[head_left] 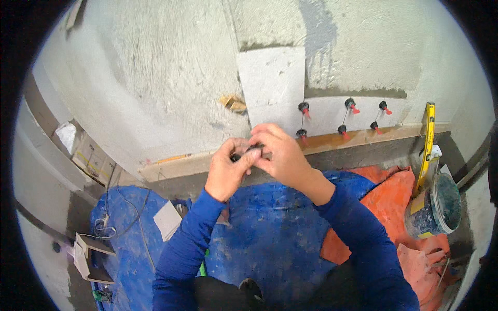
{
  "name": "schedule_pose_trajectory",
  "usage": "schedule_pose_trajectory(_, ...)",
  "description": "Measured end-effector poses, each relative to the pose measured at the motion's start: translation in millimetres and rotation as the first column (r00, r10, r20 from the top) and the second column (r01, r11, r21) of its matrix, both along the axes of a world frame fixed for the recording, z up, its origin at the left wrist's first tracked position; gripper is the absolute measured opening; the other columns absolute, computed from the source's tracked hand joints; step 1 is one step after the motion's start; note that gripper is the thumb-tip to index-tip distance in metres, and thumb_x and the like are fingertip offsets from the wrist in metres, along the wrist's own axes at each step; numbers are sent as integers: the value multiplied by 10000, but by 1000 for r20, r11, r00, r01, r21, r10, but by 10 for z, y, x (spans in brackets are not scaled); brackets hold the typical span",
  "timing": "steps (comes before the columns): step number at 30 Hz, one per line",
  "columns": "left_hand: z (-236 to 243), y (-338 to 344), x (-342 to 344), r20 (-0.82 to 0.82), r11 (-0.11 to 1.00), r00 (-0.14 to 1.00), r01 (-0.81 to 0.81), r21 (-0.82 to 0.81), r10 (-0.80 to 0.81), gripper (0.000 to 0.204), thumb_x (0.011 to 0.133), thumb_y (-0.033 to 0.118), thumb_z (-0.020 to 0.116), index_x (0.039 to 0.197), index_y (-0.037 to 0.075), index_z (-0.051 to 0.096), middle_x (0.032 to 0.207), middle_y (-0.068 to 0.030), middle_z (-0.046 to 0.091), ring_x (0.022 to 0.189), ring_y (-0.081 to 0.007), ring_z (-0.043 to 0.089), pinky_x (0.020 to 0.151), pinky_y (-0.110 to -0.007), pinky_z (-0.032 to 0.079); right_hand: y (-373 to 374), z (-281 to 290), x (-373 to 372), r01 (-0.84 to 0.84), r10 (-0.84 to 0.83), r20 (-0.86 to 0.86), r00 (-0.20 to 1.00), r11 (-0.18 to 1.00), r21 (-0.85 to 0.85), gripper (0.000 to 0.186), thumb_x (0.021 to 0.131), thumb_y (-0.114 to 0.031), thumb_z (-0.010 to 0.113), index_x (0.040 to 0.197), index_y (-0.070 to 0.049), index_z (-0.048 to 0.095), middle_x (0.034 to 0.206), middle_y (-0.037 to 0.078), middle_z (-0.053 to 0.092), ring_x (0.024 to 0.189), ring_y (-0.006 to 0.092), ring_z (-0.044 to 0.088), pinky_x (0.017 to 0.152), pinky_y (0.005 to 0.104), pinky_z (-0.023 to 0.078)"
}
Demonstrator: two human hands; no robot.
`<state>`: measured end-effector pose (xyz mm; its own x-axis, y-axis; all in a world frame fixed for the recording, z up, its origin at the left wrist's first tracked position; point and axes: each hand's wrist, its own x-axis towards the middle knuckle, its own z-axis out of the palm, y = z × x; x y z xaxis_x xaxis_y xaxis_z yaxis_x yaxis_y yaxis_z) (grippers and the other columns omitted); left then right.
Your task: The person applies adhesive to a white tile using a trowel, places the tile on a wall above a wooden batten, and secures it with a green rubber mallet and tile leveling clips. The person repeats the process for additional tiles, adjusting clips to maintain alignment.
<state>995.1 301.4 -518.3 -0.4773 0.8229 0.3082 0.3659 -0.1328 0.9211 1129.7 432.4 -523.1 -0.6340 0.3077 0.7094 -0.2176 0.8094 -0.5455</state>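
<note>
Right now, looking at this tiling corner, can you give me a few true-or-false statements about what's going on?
1. Both hands meet on a small black part. True: the left hand and right hand pinch the small black part together.
2. The yellow spirit level lies flat on the floor. False: it stands leaning by the wall.
3. Red-and-black levelling clips sit along the white wall tiles. True.
4. The bucket stands at the person's left. False: it is at the right.
5. The sleeves are orange. False: they are blue.
</note>
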Motion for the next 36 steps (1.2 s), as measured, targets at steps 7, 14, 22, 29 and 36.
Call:
schedule_pose_trajectory(7, 485, 442, 422, 311, 936, 948, -164, 310, 63, 380, 935, 203, 802, 1211, -23, 668, 922, -38, 696, 644, -71, 576, 535, -206, 426, 254, 511, 393, 97, -101, -11, 995, 975, -198, 376, 903, -81, 789, 1219, 30, 618, 966, 122, 700, 810, 168, 698, 731, 304, 588)
schedule_pose_trajectory(14, 219, 564, 474, 464, 876, 879, -135, 463, -110, 386, 942, 117, 779, 1284, -4, 645, 969, -32, 695, 661, -51, 577, 525, -195, 410, 356, 257, 337, -422, 349, -272, 897, 492, -761, 185, 1040, -118, 634, 1174, 8, 623, 933, 77, 688, 771, 150, 686, 651, 267, 560)
schedule_pose_trajectory(22, 126, 634, 395, 436, 894, 893, -105, 436, -108, 434, 936, 96, 782, 1330, -13, 637, 993, -33, 692, 682, -49, 569, 558, -192, 412, 201, 152, 256, -110, 55, -148, 987, 912, -396, 246, 1038, -198, 659, 1185, -3, 627, 945, 67, 672, 730, 125, 653, 588, 248, 529)
schedule_pose_trajectory(29, 167, 577, 269, 489, 882, 830, 5, 472, -267, 412, 929, 107, 795, 1297, -27, 666, 945, -25, 693, 666, -49, 555, 563, -190, 413, 196, 176, 227, -272, 194, -191, 962, 658, -702, 262, 1013, -143, 680, 1210, 25, 640, 901, 64, 685, 704, 110, 643, 584, 245, 515)
schedule_pose_trajectory(36, 188, 521, 188, 470, 922, 859, 7, 388, -204, 387, 922, 118, 804, 1273, -3, 696, 891, -13, 705, 639, -47, 546, 553, -195, 413, 250, 123, 137, -94, 86, -38, 996, 852, -515, 304, 998, -221, 718, 1192, 6, 659, 881, 35, 682, 677, 101, 632, 585, 249, 503)
